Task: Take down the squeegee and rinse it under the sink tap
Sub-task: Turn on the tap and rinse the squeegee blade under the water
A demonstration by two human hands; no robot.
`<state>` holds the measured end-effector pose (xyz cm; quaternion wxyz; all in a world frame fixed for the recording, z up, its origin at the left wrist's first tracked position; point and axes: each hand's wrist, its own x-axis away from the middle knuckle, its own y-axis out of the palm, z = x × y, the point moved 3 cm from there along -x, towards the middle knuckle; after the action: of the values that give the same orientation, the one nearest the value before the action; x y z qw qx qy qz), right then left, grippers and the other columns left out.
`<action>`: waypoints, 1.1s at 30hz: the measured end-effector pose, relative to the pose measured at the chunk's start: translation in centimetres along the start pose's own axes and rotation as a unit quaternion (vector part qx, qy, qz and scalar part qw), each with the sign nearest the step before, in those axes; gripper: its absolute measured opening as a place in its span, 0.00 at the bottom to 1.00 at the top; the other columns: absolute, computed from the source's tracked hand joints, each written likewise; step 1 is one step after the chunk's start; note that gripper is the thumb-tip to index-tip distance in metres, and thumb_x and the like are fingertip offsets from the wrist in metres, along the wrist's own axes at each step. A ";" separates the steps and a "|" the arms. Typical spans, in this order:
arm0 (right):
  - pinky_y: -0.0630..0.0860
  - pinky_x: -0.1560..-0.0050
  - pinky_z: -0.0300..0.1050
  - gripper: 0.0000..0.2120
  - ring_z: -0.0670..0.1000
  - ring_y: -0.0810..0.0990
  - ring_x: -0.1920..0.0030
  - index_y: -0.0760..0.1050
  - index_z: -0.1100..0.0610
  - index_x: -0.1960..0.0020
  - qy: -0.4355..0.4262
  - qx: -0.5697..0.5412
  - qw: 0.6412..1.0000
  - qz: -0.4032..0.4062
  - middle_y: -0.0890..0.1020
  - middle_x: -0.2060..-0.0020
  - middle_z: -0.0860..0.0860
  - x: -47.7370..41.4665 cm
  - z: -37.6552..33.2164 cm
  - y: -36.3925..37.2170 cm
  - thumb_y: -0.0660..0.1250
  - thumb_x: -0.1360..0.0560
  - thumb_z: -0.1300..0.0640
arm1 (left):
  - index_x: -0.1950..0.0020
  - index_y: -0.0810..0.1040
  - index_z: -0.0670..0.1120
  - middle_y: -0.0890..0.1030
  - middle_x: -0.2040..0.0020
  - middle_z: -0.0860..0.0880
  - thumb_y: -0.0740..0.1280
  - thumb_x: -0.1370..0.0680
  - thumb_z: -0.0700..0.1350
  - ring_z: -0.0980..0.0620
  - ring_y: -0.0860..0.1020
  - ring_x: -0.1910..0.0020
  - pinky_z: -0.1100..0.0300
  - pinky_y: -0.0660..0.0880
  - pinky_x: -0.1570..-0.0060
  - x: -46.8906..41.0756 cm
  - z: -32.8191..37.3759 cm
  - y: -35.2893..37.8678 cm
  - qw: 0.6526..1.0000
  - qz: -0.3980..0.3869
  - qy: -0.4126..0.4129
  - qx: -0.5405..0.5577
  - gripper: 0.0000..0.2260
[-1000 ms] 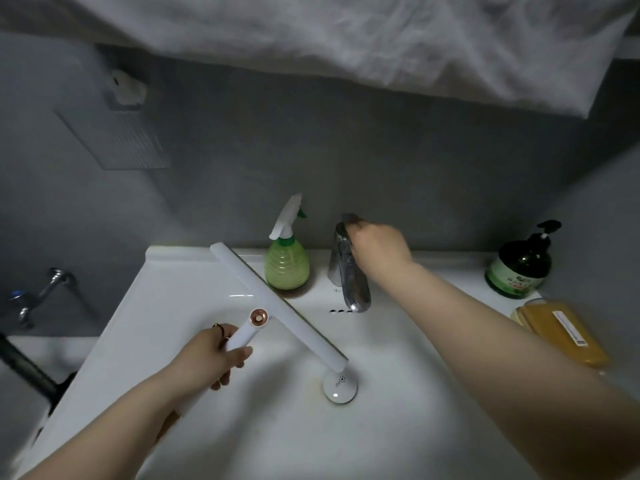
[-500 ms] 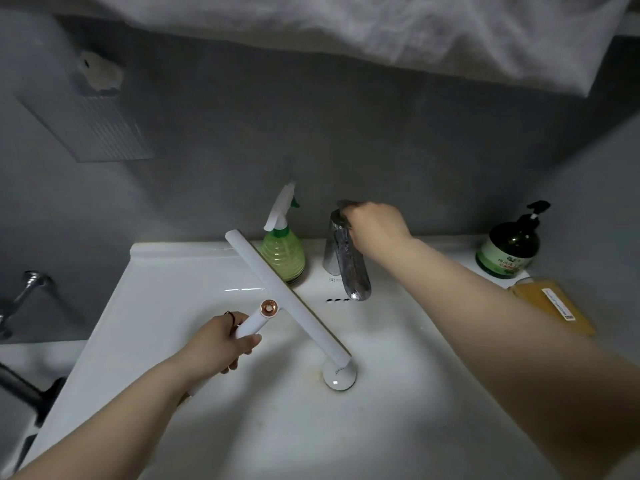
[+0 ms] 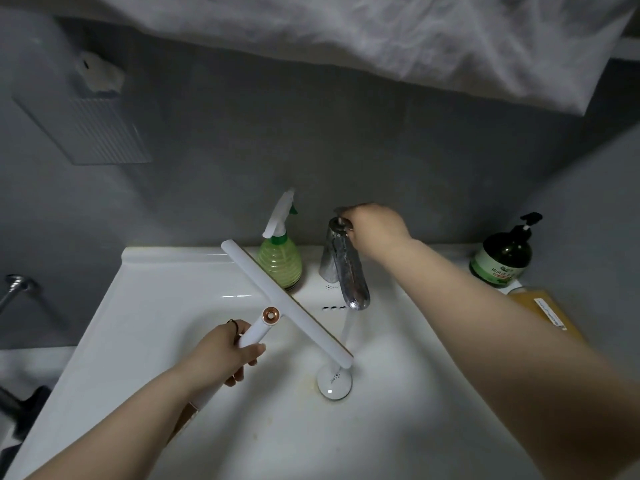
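The left grip wraps the squeegee handle, blade angled beyond it toward the running water; the right grip, arm outstretched, clasps the tap lever.

A single head-worn view looks steeply down from close above the sink, facing its back edge and the grey wall behind.

left hand low at centre-left, fingers curled shut round a white handle, thumb on top, ring visible on one finger. left forearm runs in from bottom-left. right hand reached forward, palm down, fingers closed over a lever top. right arm extended diagonally from bottom-right.
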<state>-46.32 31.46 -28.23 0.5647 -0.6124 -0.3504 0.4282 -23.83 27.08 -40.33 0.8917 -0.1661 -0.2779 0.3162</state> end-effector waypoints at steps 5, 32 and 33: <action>0.75 0.46 0.50 0.17 0.60 0.77 0.41 0.73 0.55 0.37 0.008 -0.019 1.000 -0.003 0.79 0.41 0.59 0.1 0.1 0.2 0.59 0.25 0.62 | 0.60 0.70 0.46 0.78 0.68 0.48 0.65 0.24 0.40 0.56 0.72 0.82 0.66 0.68 0.81 -0.2 -0.3 -0.1 1.000 0.007 -0.009 0.016 0.07; 0.68 0.75 0.35 0.09 0.49 0.68 0.72 0.72 0.60 0.62 0.415 -0.702 0.554 -0.166 0.72 0.67 0.53 12.4 -1.8 14.8 0.60 0.23 0.60 | 0.61 0.68 0.44 0.76 0.74 0.49 0.60 0.21 0.43 0.55 0.68 0.86 0.68 0.65 0.84 -0.5 -1.6 2.8 0.989 0.021 -0.066 0.130 0.09; 0.68 0.76 0.35 0.10 0.49 0.68 0.73 0.72 0.60 0.62 0.420 -0.710 0.541 -0.163 0.73 0.68 0.54 12.5 -1.7 14.8 0.60 0.23 0.61 | 0.61 0.68 0.43 0.75 0.75 0.50 0.60 0.21 0.43 0.55 0.68 0.86 0.68 0.65 0.84 -0.5 -1.6 2.9 0.989 0.020 -0.067 0.130 0.09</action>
<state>-40.71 40.48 -44.49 0.0873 -0.8551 -0.3562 -0.3665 -24.50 28.72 -43.12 0.8787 -0.0329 -0.2903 0.3776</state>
